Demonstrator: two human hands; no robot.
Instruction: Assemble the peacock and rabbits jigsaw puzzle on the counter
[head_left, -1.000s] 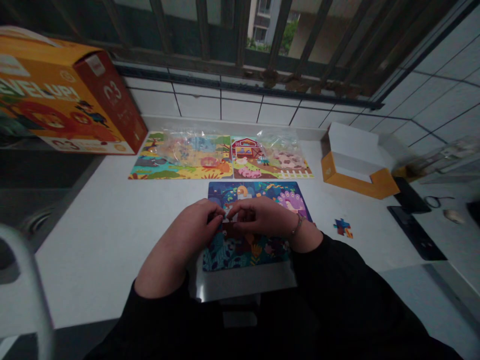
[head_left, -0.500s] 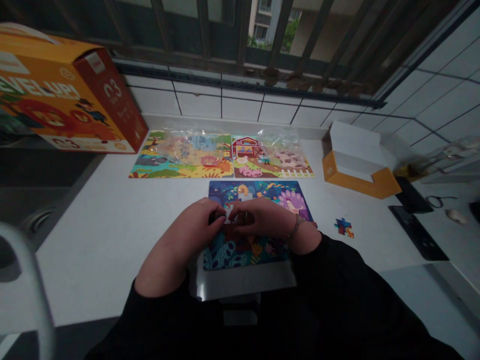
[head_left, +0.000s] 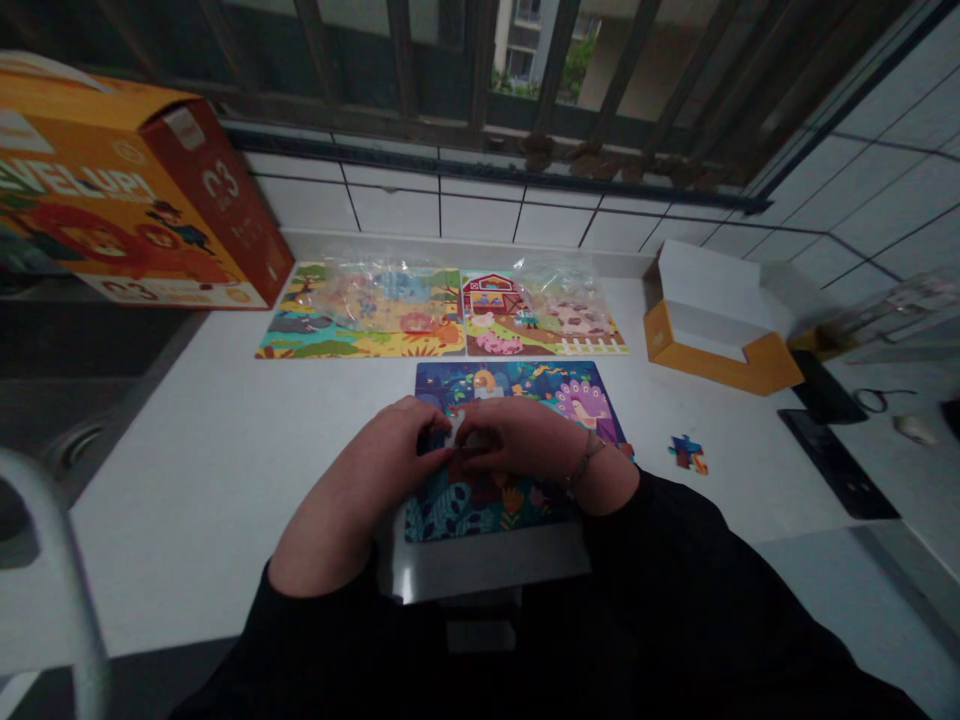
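A dark blue jigsaw puzzle (head_left: 442, 515) with a peacock and leaves lies on the counter in front of me. Both hands meet over its left middle. My left hand (head_left: 397, 450) has its thumb and fingers curled together at a pale gap in the picture. Facing it, my right hand (head_left: 517, 437) is bent the same way, its fingertips close to the left ones. Whatever lies between the fingertips is too small and shaded to make out. To the right, a few loose puzzle pieces (head_left: 688, 454) lie on the counter.
Behind stand two colourful puzzles, a savanna scene (head_left: 337, 340) and a farm scene (head_left: 517, 343), with clear plastic bags (head_left: 382, 295) on them. A large orange box (head_left: 150, 200) is at the left, an open box (head_left: 720, 345) at the right, beside a black phone-like slab (head_left: 836, 465).
The fingertips have shifted very slightly over the same spot on the puzzle. Little else differs apart from a small shift of the view.
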